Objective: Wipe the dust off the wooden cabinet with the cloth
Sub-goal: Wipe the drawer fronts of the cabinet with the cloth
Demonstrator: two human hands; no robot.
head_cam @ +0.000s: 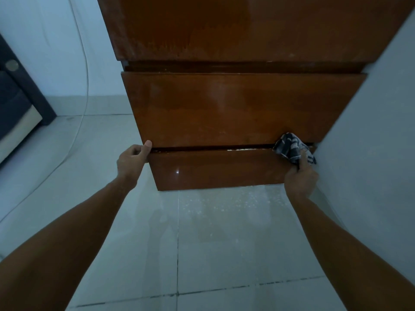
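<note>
**Cabinet low front: cloth at the right end of the groove**

Cabinet (pixel 235 104) fills the upper middle of your view: glossy brown wood, a tall upper panel, then two stepped lower panels split by dark horizontal grooves. Its right side sits against a pale wall (pixel 370 153). Pale smears show on the upper panel, and a light streak lies in the lower groove toward its right end.

Floor (pixel 213 243) is pale tile with dark grout lines, with a speckled patch just in front of the cabinet base. Dark furniture (pixel 18 97) stands at the far left, well apart from the cabinet. A thin pale cord (pixel 86 81) runs down the left wall and curves across the floor.

Your left hand (pixel 132 159) is at the left end of the lower groove, fingers curled at the panel corner, thumb extended up against the edge of the panel above. Whether the fingers actually hook into the groove, you can't tell from here.

Your right hand (pixel 299 176) is at the right end of that groove, beside the wall, fingers clamped around a bunched dark cloth (pixel 292 148) with a light pattern. Cloth touches the cabinet at the groove.
</note>
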